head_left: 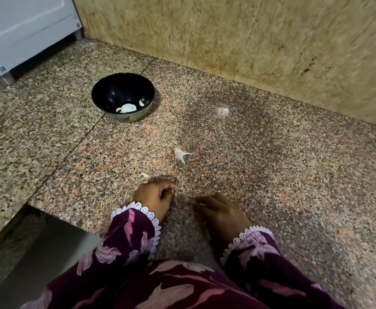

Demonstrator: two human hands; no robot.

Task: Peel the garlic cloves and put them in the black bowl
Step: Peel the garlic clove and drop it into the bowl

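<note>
The round, glossy black bowl (123, 97) stands upright on the speckled pink-and-grey granite bench (260, 175); it serves as the landmark for every position below; inside it, on the bottom toward the near wall, lie several pale peeled garlic cloves (127, 107), one small clove (141, 103) apart from the rest, just to their right

A white papery scrap of garlic skin (182, 154) lies on the bench nearer the person than the bowl and to its right, well apart from it; a smaller pale garlic fragment (144, 174) lies nearer still, almost straight in front of the bowl, just beyond the left hand

The left hand (154, 196) is low over the bench, in front of the bowl and well apart from it; its fingers are curled inward with the fingertips drawn together; whether they pinch anything cannot be told from the blurred view; the right hand (220, 211) lies to the right of the left hand, back upward, fingers loosely bent and pointing toward the left hand; nothing is visible in its grasp; the two hands are near each other but apart

Both wrists carry dark purple floral sleeves (135, 233) with white lace cuffs

Beyond the bowl and to its left stands a white appliance (24, 30) on short feet; behind and to the right of the bowl rises a tan speckled stone wall (238, 36)
</note>
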